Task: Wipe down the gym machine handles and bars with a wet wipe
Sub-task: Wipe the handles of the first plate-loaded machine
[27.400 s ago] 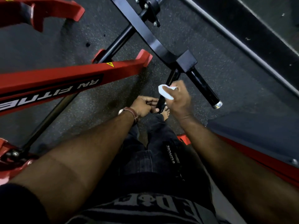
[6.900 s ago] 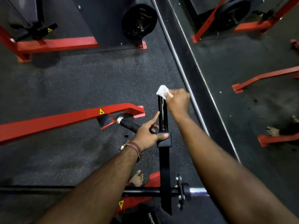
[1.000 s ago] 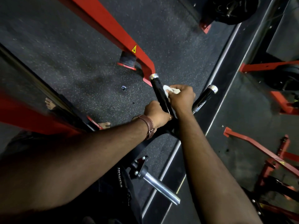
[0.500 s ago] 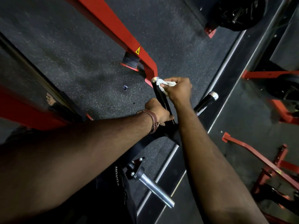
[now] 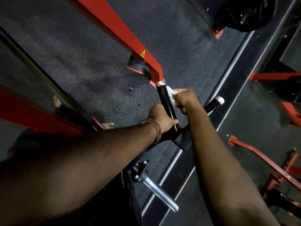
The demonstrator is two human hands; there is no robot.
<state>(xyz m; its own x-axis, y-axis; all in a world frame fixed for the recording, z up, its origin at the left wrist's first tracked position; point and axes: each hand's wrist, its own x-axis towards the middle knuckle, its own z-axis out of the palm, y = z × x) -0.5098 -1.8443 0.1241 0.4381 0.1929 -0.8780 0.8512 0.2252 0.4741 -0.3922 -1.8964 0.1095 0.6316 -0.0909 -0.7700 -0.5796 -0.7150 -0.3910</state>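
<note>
White wet wipe (image 5: 171,97) pressed on the black handle (image 5: 166,101)

Our right hand (image 5: 185,100) clutched it mid-handle; our left hand (image 5: 160,117) gripped lower down. We read only a yellow warning sticker (image 5: 143,53) on the red frame (image 5: 117,30).

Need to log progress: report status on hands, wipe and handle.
Right hand shut on wet wipe, pressed to left handle. Left hand gripping handle base. Right handle untouched. Nothing in the way.

Dim, soft-focus, wide-angle edge warp
</note>
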